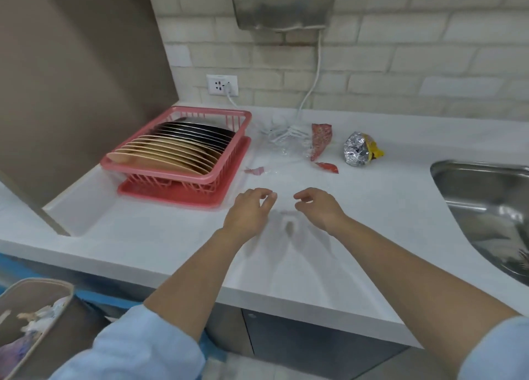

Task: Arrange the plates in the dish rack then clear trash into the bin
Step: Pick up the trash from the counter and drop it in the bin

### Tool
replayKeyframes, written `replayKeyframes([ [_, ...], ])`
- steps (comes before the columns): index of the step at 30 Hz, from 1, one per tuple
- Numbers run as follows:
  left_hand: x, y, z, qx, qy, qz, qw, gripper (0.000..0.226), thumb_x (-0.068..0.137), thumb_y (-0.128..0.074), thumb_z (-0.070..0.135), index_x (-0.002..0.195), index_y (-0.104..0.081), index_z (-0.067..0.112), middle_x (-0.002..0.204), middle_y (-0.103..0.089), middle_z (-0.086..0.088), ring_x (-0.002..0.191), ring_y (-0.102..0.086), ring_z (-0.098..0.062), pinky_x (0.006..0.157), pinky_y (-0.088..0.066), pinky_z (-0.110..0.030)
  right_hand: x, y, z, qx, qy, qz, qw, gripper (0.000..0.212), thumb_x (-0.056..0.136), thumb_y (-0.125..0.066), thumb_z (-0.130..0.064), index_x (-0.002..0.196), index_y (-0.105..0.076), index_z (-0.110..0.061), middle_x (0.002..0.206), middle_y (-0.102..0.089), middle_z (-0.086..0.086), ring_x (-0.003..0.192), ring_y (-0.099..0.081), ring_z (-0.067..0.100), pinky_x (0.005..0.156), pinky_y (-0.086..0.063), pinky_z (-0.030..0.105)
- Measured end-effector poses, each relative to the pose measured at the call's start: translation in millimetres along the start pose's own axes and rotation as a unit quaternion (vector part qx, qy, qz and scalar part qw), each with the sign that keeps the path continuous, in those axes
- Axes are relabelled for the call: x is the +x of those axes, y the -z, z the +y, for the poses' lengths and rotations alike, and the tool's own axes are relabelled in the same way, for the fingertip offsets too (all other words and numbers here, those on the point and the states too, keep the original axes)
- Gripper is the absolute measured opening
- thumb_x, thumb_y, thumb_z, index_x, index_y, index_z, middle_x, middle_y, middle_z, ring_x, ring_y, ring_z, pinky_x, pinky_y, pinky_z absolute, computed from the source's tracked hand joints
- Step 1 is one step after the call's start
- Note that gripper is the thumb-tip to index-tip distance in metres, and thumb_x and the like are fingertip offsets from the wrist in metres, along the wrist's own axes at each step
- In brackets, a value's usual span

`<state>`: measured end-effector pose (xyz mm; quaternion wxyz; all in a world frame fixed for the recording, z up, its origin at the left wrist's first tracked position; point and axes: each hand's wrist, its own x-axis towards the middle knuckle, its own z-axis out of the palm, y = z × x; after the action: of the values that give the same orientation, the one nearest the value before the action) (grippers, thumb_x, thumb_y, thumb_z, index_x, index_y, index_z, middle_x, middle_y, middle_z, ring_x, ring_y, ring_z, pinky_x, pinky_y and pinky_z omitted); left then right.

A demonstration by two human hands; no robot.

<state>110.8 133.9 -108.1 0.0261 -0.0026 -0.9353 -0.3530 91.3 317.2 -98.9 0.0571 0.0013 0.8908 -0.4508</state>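
A pink dish rack (232, 150) on a pink tray stands at the back left of the white counter, filled with several upright plates (171, 150), tan in front and dark behind. Trash lies to its right: a clear plastic wrapper (282, 147), a red wrapper (320, 139), a small red scrap (327, 167), a pink scrap (254, 170) and a crumpled foil-and-yellow packet (359, 149). My left hand (249, 210) and my right hand (317, 208) hover over the counter in front of the trash, fingers loosely curled, holding nothing. The bin (37, 316) with rubbish inside sits at the lower left.
A steel sink (486, 208) takes up the right side. A white cable (309, 93) runs from a wall-mounted metal unit (283, 4) down to the counter, next to a wall socket (221, 84). A brown cabinet side (71, 93) stands at the left.
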Motion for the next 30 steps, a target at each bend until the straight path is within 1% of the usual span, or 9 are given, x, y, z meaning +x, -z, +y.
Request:
replayKeyframes([
  [5,28.5,-22.8,22.6,0.009,0.005,-0.001,1.000,0.037,0.099,-0.040,0.052,0.123,-0.059,0.032,0.127,-0.057,0.009,0.119,-0.046,-0.014,0.099,-0.041,-0.040,18.7,32.3,20.2,0.015,-0.007,0.033,0.999,0.018,0.088,-0.060,-0.017,0.103,-0.067,-0.025,0.113,-0.062,0.003,0.104,-0.058,0.021,0.077,-0.046,0.028],
  [11,79.7,-44.1,31.6,0.043,0.006,0.004,0.999,0.036,0.098,-0.044,0.049,0.126,-0.058,0.031,0.133,-0.053,0.005,0.124,-0.044,-0.019,0.100,-0.040,-0.043,50.8,54.7,40.5,0.025,-0.024,0.060,0.998,0.019,0.089,-0.059,-0.016,0.104,-0.068,-0.024,0.110,-0.060,0.002,0.097,-0.057,0.017,0.065,-0.041,0.023],
  [15,113.6,-57.5,32.1,0.093,0.012,0.007,0.996,0.036,0.097,-0.047,0.046,0.129,-0.055,0.031,0.137,-0.046,0.000,0.132,-0.036,-0.021,0.100,-0.035,-0.041,74.1,60.8,52.2,0.018,-0.031,0.076,0.996,0.020,0.088,-0.061,-0.015,0.105,-0.068,-0.022,0.107,-0.059,0.000,0.103,-0.056,0.017,0.058,-0.039,0.018],
  [17,131.4,-65.3,32.5,0.115,0.007,0.012,0.993,0.039,0.096,-0.050,0.046,0.131,-0.054,0.031,0.138,-0.044,-0.001,0.130,-0.036,-0.023,0.102,-0.032,-0.038,88.7,59.7,56.4,0.009,-0.034,0.087,0.996,0.020,0.088,-0.062,-0.015,0.105,-0.069,-0.021,0.111,-0.059,0.003,0.103,-0.056,0.016,0.061,-0.043,0.023],
  [19,143.1,-71.9,30.1,0.134,0.005,0.023,0.991,0.046,0.094,-0.052,0.049,0.136,-0.050,0.030,0.140,-0.042,-0.002,0.130,-0.035,-0.024,0.108,-0.026,-0.038,101.2,55.4,58.0,-0.005,-0.028,0.096,0.995,0.021,0.087,-0.063,-0.015,0.106,-0.069,-0.021,0.113,-0.059,0.005,0.107,-0.055,0.018,0.070,-0.050,0.030],
  [22,158.3,-80.7,20.8,0.156,0.037,-0.006,0.987,0.069,0.090,-0.052,0.059,0.148,-0.033,0.027,0.149,-0.034,-0.003,0.138,-0.029,-0.027,0.115,-0.023,-0.043,117.2,46.4,59.1,-0.022,-0.027,0.093,0.995,0.024,0.087,-0.062,-0.015,0.109,-0.068,-0.023,0.115,-0.055,0.006,0.115,-0.049,0.024,0.078,-0.055,0.042],
  [25,167.9,-90.1,12.2,0.192,0.062,-0.044,0.978,0.084,0.085,-0.043,0.073,0.153,-0.020,0.031,0.151,-0.032,-0.002,0.141,-0.025,-0.027,0.112,-0.023,-0.046,129.9,38.8,63.4,-0.063,-0.011,0.101,0.993,0.032,0.085,-0.061,-0.016,0.116,-0.063,-0.024,0.119,-0.052,0.005,0.119,-0.042,0.025,0.091,-0.046,0.037],
  [27,170.4,-94.7,8.5,0.222,0.057,-0.033,0.973,0.080,0.082,-0.037,0.079,0.150,-0.026,0.037,0.143,-0.037,0.000,0.135,-0.028,-0.026,0.109,-0.024,-0.045,135.4,36.5,64.9,-0.087,0.004,0.120,0.989,0.039,0.084,-0.060,-0.016,0.121,-0.058,-0.025,0.121,-0.049,0.004,0.117,-0.038,0.024,0.094,-0.039,0.032],
  [30,173.9,-98.1,5.9,0.245,0.045,0.000,0.969,0.062,0.082,-0.039,0.078,0.133,-0.045,0.044,0.127,-0.041,0.001,0.125,-0.032,-0.024,0.105,-0.027,-0.041,142.0,34.0,65.7,-0.113,0.020,0.157,0.981,0.042,0.082,-0.063,-0.019,0.123,-0.057,-0.025,0.121,-0.048,0.002,0.113,-0.038,0.023,0.092,-0.037,0.030],
])
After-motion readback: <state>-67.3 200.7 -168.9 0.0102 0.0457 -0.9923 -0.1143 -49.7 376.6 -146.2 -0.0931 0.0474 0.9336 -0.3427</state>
